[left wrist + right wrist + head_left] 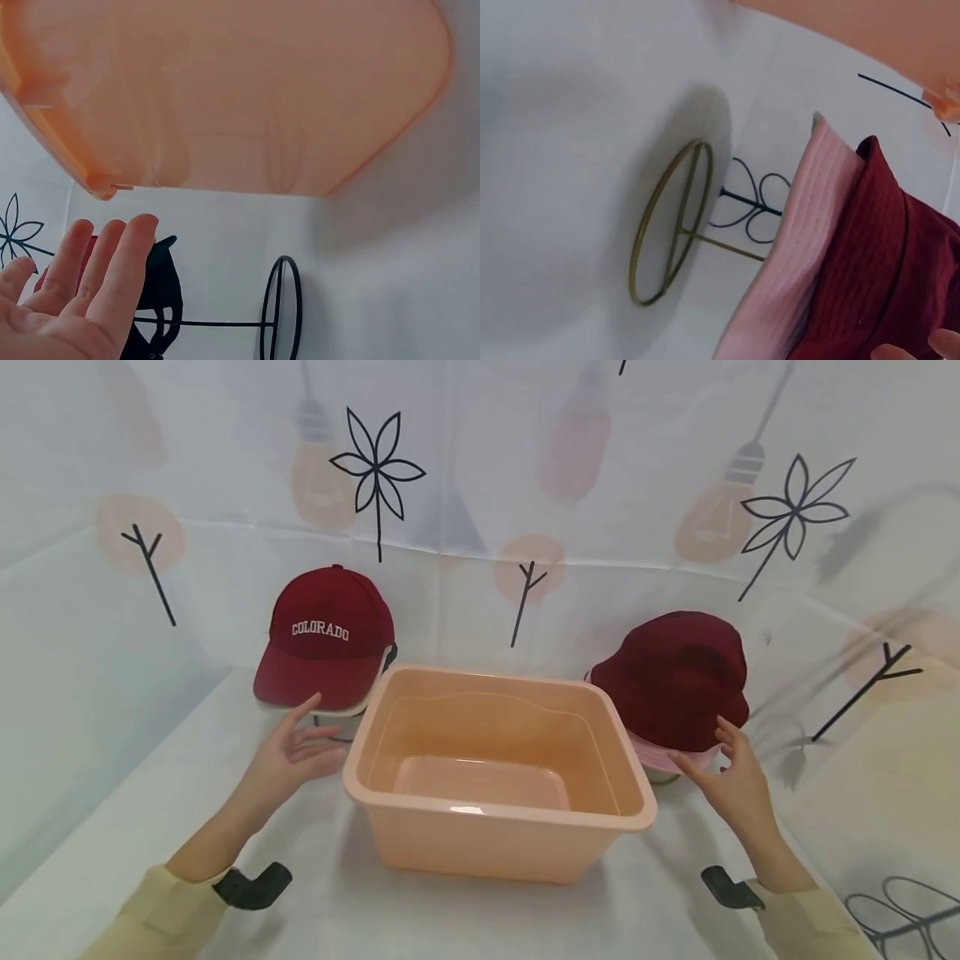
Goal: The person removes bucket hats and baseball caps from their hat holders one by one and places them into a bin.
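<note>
In the head view a peach plastic basin (480, 852) stands between my two hands, its inside bare. My left hand (281, 760) is held beside its left rim with fingers extended, nothing in it; the left wrist view shows those fingers (124, 281) just under the basin's wall. Behind that hand sits a dark red cap (330, 627) lettered "COLORADO". On the other side my right hand (738, 785) is held with thumb and fingers apart in front of a dark red bucket hat (678, 677). Its fingertips overlap the hat in the right wrist view. A pink brim (780, 285) shows beneath the red one.
Under the bucket hat stands a gold wire stand with a round base (637, 255). A black wire stand (296, 300) rises below the cap. White cloth (465, 610) printed with flowers and bulbs hangs behind; a white surface (480, 927) lies under everything.
</note>
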`<state>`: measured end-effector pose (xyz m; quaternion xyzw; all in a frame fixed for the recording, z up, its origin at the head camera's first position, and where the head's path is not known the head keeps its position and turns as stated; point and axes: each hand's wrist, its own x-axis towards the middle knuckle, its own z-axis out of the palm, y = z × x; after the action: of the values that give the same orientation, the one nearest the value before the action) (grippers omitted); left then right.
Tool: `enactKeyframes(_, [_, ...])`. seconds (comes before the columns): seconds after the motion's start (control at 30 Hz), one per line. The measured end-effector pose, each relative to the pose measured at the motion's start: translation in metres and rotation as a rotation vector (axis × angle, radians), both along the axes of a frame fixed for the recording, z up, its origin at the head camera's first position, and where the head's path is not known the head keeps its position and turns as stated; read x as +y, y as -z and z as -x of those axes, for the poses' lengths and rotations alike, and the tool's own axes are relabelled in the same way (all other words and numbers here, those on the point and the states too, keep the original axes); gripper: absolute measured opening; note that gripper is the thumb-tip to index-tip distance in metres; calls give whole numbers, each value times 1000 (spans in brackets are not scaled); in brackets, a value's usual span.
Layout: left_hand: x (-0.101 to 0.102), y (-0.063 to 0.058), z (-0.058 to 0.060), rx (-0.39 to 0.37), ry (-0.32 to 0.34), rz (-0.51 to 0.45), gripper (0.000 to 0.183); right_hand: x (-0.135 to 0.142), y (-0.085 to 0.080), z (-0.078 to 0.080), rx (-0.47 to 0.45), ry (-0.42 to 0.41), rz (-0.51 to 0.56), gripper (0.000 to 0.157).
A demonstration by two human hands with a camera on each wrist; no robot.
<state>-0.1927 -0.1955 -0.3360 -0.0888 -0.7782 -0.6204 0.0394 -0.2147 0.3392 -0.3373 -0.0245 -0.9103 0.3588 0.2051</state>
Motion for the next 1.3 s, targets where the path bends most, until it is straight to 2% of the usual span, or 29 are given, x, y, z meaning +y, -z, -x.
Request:
enactKeyframes(0.1, [2, 0, 2, -31, 38, -75, 85, -1, -2, 3, 2, 6, 32, 92])
enactKeyframes(0.27, [4, 2, 6, -56, 77, -104, 84, -3, -7, 7, 7, 16, 63, 93])
enactKeyframes(0.57, [11, 0, 6, -85, 111, -109, 74, -3, -13, 16, 44, 90, 88, 88])
enactKeyframes(1.0, [20, -1, 6, -67, 150, -86, 68, 1, -27, 32, 73, 263, 231, 84])
enactKeyframes(1.13, [20, 1, 8, -69, 149, -82, 67, 6, -31, 36, 74, 278, 256, 86])
enactKeyframes(1.3, [20, 1, 9, -75, 163, -93, 67, 16, -35, 42, 51, 249, 253, 86])
